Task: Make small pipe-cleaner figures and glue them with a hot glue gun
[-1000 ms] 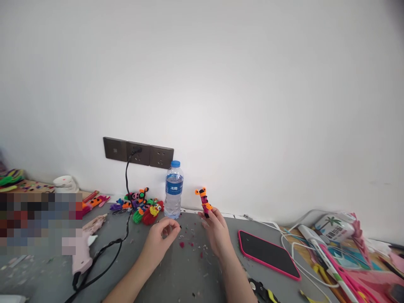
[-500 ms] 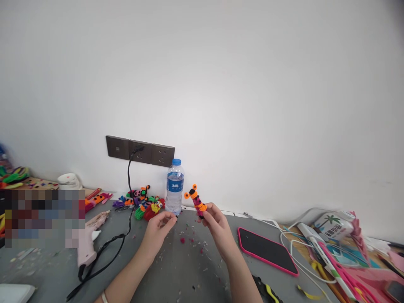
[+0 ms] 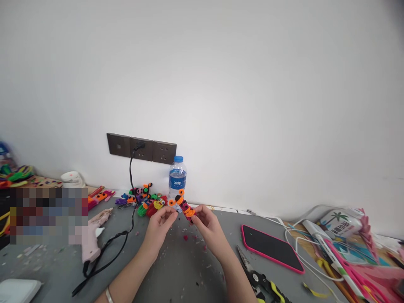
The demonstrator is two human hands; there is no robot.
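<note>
My right hand [image 3: 208,229] pinches a small pipe-cleaner figure [image 3: 183,206], orange, pink and black, tilted to the left over the grey table [image 3: 176,273]. My left hand [image 3: 159,229] has its fingertips pressed together just under the figure's orange head end; whether it pinches something tiny or touches the figure, I cannot tell. A water bottle [image 3: 177,180] with a blue cap stands right behind the figure, against the wall.
A heap of finished colourful figures [image 3: 143,200] lies left of the bottle. A pink glue gun [image 3: 93,237] with a black cord runs to the wall sockets [image 3: 141,148]. A pink-cased phone [image 3: 271,248], pliers [image 3: 259,280], white cables and craft packs lie at the right.
My right hand has brought the figure down and to the left, tipping it from upright to slanted, until it meets my left hand. The view has shifted slightly.
</note>
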